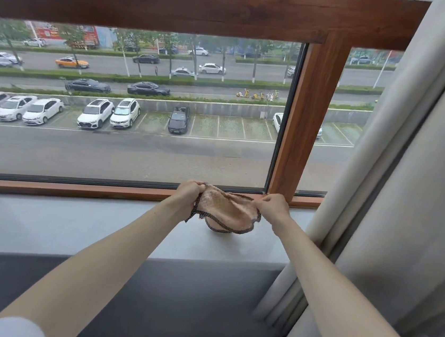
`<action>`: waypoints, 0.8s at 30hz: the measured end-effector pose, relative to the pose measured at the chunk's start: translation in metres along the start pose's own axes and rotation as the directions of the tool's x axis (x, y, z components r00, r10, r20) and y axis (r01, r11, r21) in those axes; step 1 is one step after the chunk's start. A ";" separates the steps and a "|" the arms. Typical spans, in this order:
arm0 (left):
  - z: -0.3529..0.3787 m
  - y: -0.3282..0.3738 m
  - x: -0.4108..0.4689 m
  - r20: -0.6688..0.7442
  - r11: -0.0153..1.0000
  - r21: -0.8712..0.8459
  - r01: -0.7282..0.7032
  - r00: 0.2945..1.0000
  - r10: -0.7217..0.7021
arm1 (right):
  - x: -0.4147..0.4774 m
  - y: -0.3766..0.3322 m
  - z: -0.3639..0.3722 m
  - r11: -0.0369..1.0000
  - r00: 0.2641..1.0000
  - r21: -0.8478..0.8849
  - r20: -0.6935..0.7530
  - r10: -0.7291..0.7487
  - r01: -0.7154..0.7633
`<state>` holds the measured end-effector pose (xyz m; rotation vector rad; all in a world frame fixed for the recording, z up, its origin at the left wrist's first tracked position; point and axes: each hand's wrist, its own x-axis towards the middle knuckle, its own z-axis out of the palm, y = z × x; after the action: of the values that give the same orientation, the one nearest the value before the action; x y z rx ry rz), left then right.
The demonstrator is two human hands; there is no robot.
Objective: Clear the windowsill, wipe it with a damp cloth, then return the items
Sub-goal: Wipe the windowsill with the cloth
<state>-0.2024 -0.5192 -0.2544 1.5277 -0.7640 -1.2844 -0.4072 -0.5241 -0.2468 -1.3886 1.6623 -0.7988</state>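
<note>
A tan cloth (226, 210) with a dark patterned edge hangs stretched between both hands, just above the right part of the pale grey windowsill (71, 223). My left hand (188, 194) grips its left corner, fingers curled round the fabric. My right hand (272, 206) pinches its right corner. The cloth's lower fold sags down to about the sill surface; whether it touches I cannot tell. No items stand on the visible sill.
A brown wooden window frame (305, 122) with a vertical post rises behind the hands. A light curtain (396, 188) hangs at the right, reaching the sill's right end. A grey wall drops below the sill's front edge.
</note>
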 end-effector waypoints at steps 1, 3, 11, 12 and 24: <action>-0.006 0.002 0.002 -0.002 1.000 0.021 0.005 1.000 -0.005 | 0.002 -0.004 -0.004 0.999 0.999 0.023 -0.038 0.024 -0.023; -0.016 0.008 0.004 -0.047 0.999 0.036 0.025 0.999 -0.023 | 0.007 -0.009 -0.013 0.994 0.991 0.075 -0.101 0.084 -0.076; -0.081 0.030 0.024 -0.373 0.992 -0.112 0.054 0.923 -0.092 | 0.008 -0.006 -0.038 0.879 0.939 0.441 -0.191 0.286 -0.178; -0.090 0.030 0.026 -0.412 0.991 -0.123 0.061 0.905 -0.106 | 0.009 -0.005 -0.039 0.860 0.934 0.475 -0.186 0.306 -0.187; -0.080 0.041 -0.001 -0.312 0.974 -0.226 -0.008 0.948 -0.064 | 0.011 -0.017 -0.043 0.694 0.948 0.679 0.009 0.320 -0.240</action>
<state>-0.1207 -0.5107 -0.2174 1.5132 -0.3765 -1.0685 -0.4377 -0.5398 -0.2140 -0.5644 1.3940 -1.1602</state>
